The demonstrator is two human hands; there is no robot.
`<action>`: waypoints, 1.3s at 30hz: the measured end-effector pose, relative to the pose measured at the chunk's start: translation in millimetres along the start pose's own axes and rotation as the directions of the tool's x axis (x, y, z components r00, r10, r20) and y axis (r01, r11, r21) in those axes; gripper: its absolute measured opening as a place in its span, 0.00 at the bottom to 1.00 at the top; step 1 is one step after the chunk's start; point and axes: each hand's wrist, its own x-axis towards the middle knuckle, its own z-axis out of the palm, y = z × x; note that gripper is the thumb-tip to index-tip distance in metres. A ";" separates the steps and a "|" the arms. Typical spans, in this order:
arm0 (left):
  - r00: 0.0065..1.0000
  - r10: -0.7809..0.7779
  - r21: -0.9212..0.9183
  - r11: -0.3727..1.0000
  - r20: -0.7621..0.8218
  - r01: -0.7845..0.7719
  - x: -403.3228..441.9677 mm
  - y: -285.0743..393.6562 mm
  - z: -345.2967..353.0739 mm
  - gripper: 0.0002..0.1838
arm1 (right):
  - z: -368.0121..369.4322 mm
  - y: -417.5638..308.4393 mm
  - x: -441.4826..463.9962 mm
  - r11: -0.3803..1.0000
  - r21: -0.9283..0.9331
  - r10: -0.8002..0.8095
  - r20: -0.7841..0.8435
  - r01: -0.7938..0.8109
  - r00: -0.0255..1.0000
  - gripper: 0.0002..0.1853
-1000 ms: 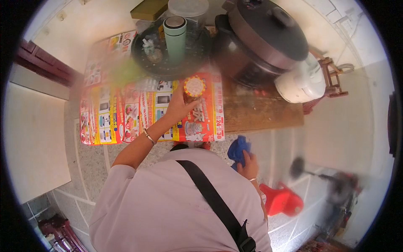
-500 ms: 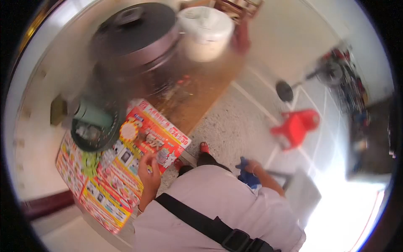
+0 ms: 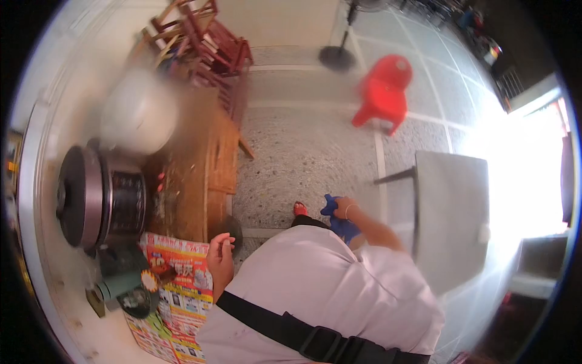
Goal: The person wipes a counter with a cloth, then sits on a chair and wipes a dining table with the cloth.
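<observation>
Noted at left: wooden table (image 3: 173, 200), bearing cooker (image 3: 126, 203). At right: grey table (image 3: 451, 206). Ahead: red chair (image 3: 385, 91). Beside shirt (image 3: 339, 273), over floor (image 3: 303, 145): blue cloth (image 3: 344, 229), crumpled, long axis slanting upper left to lower right, one end poking forward. Gripped by right hand (image 3: 347, 208), fingers closed, partly hiding it. Left hand (image 3: 220, 258) by poster (image 3: 188, 303), half-open, nothing visibly held.
</observation>
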 end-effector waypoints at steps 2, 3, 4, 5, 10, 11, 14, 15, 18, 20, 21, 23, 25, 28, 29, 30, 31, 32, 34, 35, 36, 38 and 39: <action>0.992 0.018 0.030 0.999 0.126 -0.022 24.0 -2.7 25.4 0.08 | -5.8 20.9 -1.4 0.994 0.094 0.055 -0.055 -0.050 0.997 0.26; 0.987 0.001 0.045 0.999 0.161 -0.008 35.5 -1.5 39.3 0.08 | -11.7 30.5 -6.2 0.987 0.140 0.089 -0.081 -0.077 0.993 0.26; 0.981 -0.017 0.063 0.998 0.196 0.005 46.7 1.7 55.7 0.09 | -27.0 36.8 -20.0 0.974 0.199 0.131 -0.113 -0.107 0.985 0.26; 0.973 -0.037 0.084 0.996 0.229 0.019 57.0 3.9 69.6 0.09 | -32.6 48.7 -23.4 0.958 0.252 0.176 -0.146 -0.136 0.973 0.27; 0.899 -0.098 0.230 0.973 0.426 -0.003 106.3 11.9 132.8 0.10 | -27.5 117.4 -25.7 0.807 0.544 0.436 -0.284 -0.231 0.854 0.30; 0.869 -0.113 0.252 0.968 0.482 -0.014 117.3 7.7 142.7 0.10 | -30.4 127.1 -31.5 0.761 0.599 0.498 -0.294 -0.248 0.816 0.31; 0.752 -0.107 0.268 0.959 0.650 -0.095 164.5 -18.6 171.6 0.10 | -9.5 160.8 -34.6 0.609 0.764 0.668 -0.351 -0.212 0.656 0.31; 0.711 -0.116 0.330 0.929 0.693 -0.170 179.5 -22.1 184.7 0.11 | -1.1 170.0 -34.4 0.556 0.812 0.721 -0.363 -0.180 0.590 0.31; 0.586 -0.138 0.430 0.811 0.798 -0.395 225.9 -28.1 224.9 0.12 | -1.9 181.6 -60.7 0.408 0.893 0.849 -0.294 -0.190 0.438 0.31; 0.497 -0.132 0.416 0.747 0.858 -0.519 256.9 -38.1 253.4 0.13 | 14.0 191.1 -68.3 0.337 0.929 0.913 -0.283 -0.152 0.295 0.32; 0.461 -0.160 0.422 0.722 0.873 -0.548 271.4 -40.8 267.2 0.13 | 19.9 195.2 -71.8 0.290 0.944 0.936 -0.245 -0.156 0.253 0.32; 0.397 -0.213 0.428 0.676 0.893 -0.599 302.4 -51.0 292.9 0.13 | 26.0 204.7 -77.1 0.207 0.965 0.969 -0.179 -0.161 0.173 0.32; 0.354 -0.318 0.470 0.696 0.880 -0.543 354.8 -98.3 306.6 0.13 | 23.6 214.0 -78.5 0.130 0.979 0.989 -0.118 -0.159 0.084 0.32; 0.292 -0.441 0.528 0.681 0.849 -0.508 434.0 -156.0 319.2 0.13 | 4.0 220.9 -81.6 0.028 0.992 0.999 -0.033 -0.126 -0.042 0.31; 0.281 -0.463 0.539 0.663 0.841 -0.520 457.5 -166.0 323.9 0.12 | 0.9 227.8 -78.2 -0.014 0.992 0.997 0.005 -0.123 -0.073 0.31; 0.282 -0.469 0.542 0.634 0.837 -0.551 480.5 -172.2 327.4 0.12 | 2.0 235.4 -72.4 -0.054 0.991 0.994 0.042 -0.120 -0.101 0.31; 0.293 -0.462 0.539 0.606 0.837 -0.585 502.7 -180.2 332.6 0.12 | -4.2 241.2 -68.7 -0.092 0.989 0.989 0.077 -0.116 -0.129 0.31; 0.299 -0.450 0.531 0.585 0.841 -0.613 524.7 -186.3 339.4 0.12 | -10.9 247.4 -66.1 -0.131 0.984 0.984 0.114 -0.120 -0.140 0.33; 0.319 -0.450 0.540 0.553 0.834 -0.634 548.8 -169.2 363.5 0.12 | -22.2 259.8 -58.9 -0.162 0.980 0.969 0.137 -0.115 -0.204 0.33; 0.335 -0.469 0.567 0.550 0.817 -0.612 559.6 -157.3 375.2 0.11 | -26.7 262.3 -52.9 -0.179 0.977 0.961 0.149 -0.114 -0.232 0.33; 0.359 -0.509 0.617 0.551 0.782 -0.561 557.7 -127.6 396.4 0.10 | -34.1 266.1 -50.4 -0.169 0.980 0.961 0.140 -0.105 -0.238 0.34; 0.408 -0.602 0.727 0.553 0.686 -0.407 534.4 -53.5 442.0 0.09 | -30.8 275.5 -47.6 -0.170 0.976 0.944 0.121 -0.136 -0.306 0.34; 0.429 -0.623 0.756 0.552 0.655 -0.353 531.5 -34.7 465.6 0.08 | -29.5 279.1 -46.2 -0.170 0.974 0.933 0.110 -0.148 -0.343 0.35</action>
